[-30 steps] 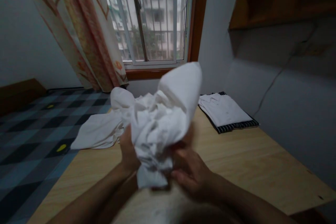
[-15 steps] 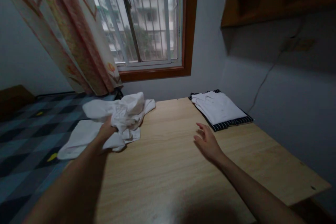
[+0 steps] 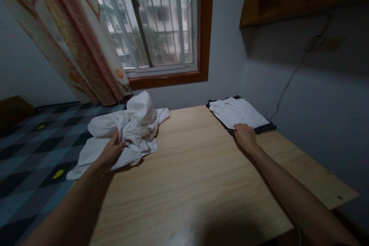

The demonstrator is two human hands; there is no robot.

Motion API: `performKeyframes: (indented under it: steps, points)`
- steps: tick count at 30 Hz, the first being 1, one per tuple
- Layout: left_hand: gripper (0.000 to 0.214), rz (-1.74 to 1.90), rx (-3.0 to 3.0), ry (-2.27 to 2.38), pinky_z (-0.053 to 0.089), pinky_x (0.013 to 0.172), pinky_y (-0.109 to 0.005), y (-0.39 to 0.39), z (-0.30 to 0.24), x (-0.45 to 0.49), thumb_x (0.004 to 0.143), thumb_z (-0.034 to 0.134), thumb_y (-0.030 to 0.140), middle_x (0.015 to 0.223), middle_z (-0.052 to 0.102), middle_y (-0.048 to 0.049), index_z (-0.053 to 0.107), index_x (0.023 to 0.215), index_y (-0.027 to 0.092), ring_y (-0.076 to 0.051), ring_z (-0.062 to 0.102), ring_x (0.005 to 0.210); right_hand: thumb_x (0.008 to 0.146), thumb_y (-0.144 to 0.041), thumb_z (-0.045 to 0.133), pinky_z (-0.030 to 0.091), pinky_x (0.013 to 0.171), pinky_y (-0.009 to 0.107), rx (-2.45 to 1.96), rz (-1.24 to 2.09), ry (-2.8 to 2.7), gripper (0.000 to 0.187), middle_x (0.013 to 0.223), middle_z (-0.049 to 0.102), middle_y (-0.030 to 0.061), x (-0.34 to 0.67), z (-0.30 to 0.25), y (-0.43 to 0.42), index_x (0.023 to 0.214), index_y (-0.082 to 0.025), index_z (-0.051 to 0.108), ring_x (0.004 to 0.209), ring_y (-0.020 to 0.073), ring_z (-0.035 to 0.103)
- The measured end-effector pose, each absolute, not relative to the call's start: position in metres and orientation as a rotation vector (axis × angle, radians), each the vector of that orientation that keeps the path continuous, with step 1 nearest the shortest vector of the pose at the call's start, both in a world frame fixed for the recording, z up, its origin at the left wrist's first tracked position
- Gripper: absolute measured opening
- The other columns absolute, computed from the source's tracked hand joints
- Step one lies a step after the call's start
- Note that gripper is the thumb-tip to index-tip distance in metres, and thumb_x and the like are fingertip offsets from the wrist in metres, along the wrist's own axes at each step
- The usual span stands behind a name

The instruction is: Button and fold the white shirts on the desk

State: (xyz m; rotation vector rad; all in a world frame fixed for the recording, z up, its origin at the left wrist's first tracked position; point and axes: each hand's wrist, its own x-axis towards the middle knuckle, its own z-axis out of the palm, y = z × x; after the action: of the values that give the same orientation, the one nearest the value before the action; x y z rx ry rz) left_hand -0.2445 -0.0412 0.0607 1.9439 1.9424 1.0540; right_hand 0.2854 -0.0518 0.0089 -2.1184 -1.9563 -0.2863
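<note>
My left hand [image 3: 111, 152] reaches into a crumpled white garment [image 3: 140, 123] at the table's left edge, thumb and fingers closed on its folds. Part of that cloth lies flat toward the bed. On the right, my right hand [image 3: 245, 137] is at the near edge of a folded white shirt [image 3: 240, 112], its collar facing the window. The fingers are bent over that edge, and their tips are partly hidden. Under the shirt lies a black-and-white striped cloth [image 3: 265, 127], showing as a border around it.
Both piles rest on a light wooden table [image 3: 184, 169]. A bed with a dark checked cover [image 3: 25, 153] adjoins it on the left. Behind are a barred window [image 3: 155, 27] and a patterned curtain [image 3: 72, 38]. A wooden shelf [image 3: 273, 11] juts out at upper right, with a thin cable [image 3: 288, 84] below.
My right hand has moved forward and right from above the bare table onto the folded shirt's near edge. The crumpled garment is bunched slightly higher under my left hand.
</note>
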Motion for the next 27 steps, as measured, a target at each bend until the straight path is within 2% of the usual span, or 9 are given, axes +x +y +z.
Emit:
performKeyframes:
  steps: [5,8,10,12,15,18,21,24,27]
  points:
    - [0.048,1.614,1.672,2.217,0.044,0.098,-0.043,-0.070,0.067,-0.221,0.078,0.059,0.028,0.127,0.056,-0.0109,0.050,0.122,0.014,-0.028,0.051,0.119,0.094,-0.033,0.042,0.043,0.079,0.033,-2.034,-0.024,-1.706,0.037,0.098,0.072,0.0150,0.290,0.034,-0.040,0.089,-0.014,0.073,0.092,0.0256,0.063]
    - [0.037,1.917,1.966,2.178,0.041,0.101,-0.046,-0.095,0.072,-0.177,0.079,0.057,0.033,0.121,0.056,-0.0129,0.052,0.111,0.015,-0.029,0.050,0.119,0.093,-0.035,0.043,0.044,0.083,0.033,-1.666,0.091,-1.649,0.036,0.100,0.072,0.0125,0.267,0.055,-0.059,0.090,-0.015,0.072,0.094,0.0240,0.063]
    - [0.031,1.916,2.187,1.947,0.040,0.102,-0.047,-0.108,0.071,-0.143,0.081,0.054,0.036,0.117,0.056,-0.0130,0.052,0.106,0.017,-0.029,0.051,0.117,0.092,-0.037,0.045,0.045,0.085,0.033,-1.393,0.202,-1.764,0.034,0.099,0.073,0.0093,0.235,0.065,-0.088,0.090,-0.017,0.072,0.095,0.0226,0.063]
    - [0.029,1.723,2.341,1.684,0.041,0.102,-0.046,-0.114,0.065,-0.113,0.086,0.047,0.038,0.118,0.057,-0.0127,0.054,0.107,0.018,-0.027,0.052,0.117,0.093,-0.036,0.047,0.043,0.089,0.034,-1.185,0.351,-1.996,0.031,0.098,0.073,0.0071,0.199,0.068,-0.121,0.092,-0.019,0.072,0.095,0.0212,0.064]
    - [0.034,1.153,2.457,1.433,0.044,0.100,-0.042,-0.112,0.045,-0.080,0.093,0.036,0.036,0.119,0.061,-0.0123,0.057,0.113,0.018,-0.024,0.055,0.114,0.090,-0.040,0.056,0.041,0.093,0.035,-0.970,0.529,-2.359,0.026,0.102,0.072,0.0049,0.157,0.057,-0.157,0.100,-0.021,0.071,0.100,0.0210,0.062]
    - [0.036,0.630,2.551,1.379,0.041,0.103,-0.044,-0.110,0.022,-0.064,0.091,0.047,0.037,0.125,0.061,-0.0126,0.060,0.118,0.018,-0.026,0.054,0.119,0.088,-0.037,0.062,0.041,0.092,0.036,-1.117,0.526,-2.379,0.023,0.102,0.070,0.0065,0.147,0.035,-0.159,0.099,-0.019,0.069,0.101,0.0221,0.061]
    - [0.039,0.479,2.605,1.447,0.036,0.107,-0.046,-0.111,0.012,-0.058,0.088,0.056,0.038,0.132,0.057,-0.0129,0.059,0.121,0.019,-0.028,0.050,0.124,0.088,-0.029,0.063,0.040,0.091,0.036,-1.280,0.437,-2.317,0.019,0.105,0.068,0.0089,0.155,0.019,-0.143,0.100,-0.016,0.067,0.103,0.0227,0.059]
    - [0.039,0.427,2.642,1.542,0.036,0.106,-0.044,-0.111,0.014,-0.055,0.089,0.054,0.040,0.134,0.056,-0.0134,0.059,0.122,0.018,-0.028,0.050,0.124,0.087,-0.029,0.064,0.039,0.091,0.036,-1.318,0.368,-2.372,0.019,0.105,0.068,0.0086,0.160,0.019,-0.126,0.100,-0.016,0.066,0.102,0.0229,0.059]
    - [0.039,0.358,2.707,1.613,0.036,0.104,-0.043,-0.106,0.021,-0.048,0.091,0.050,0.041,0.132,0.056,-0.0139,0.059,0.120,0.017,-0.028,0.050,0.123,0.088,-0.033,0.062,0.039,0.087,0.035,-1.493,0.260,-2.358,0.019,0.097,0.069,0.0093,0.158,0.030,-0.109,0.094,-0.015,0.068,0.096,0.0238,0.060]
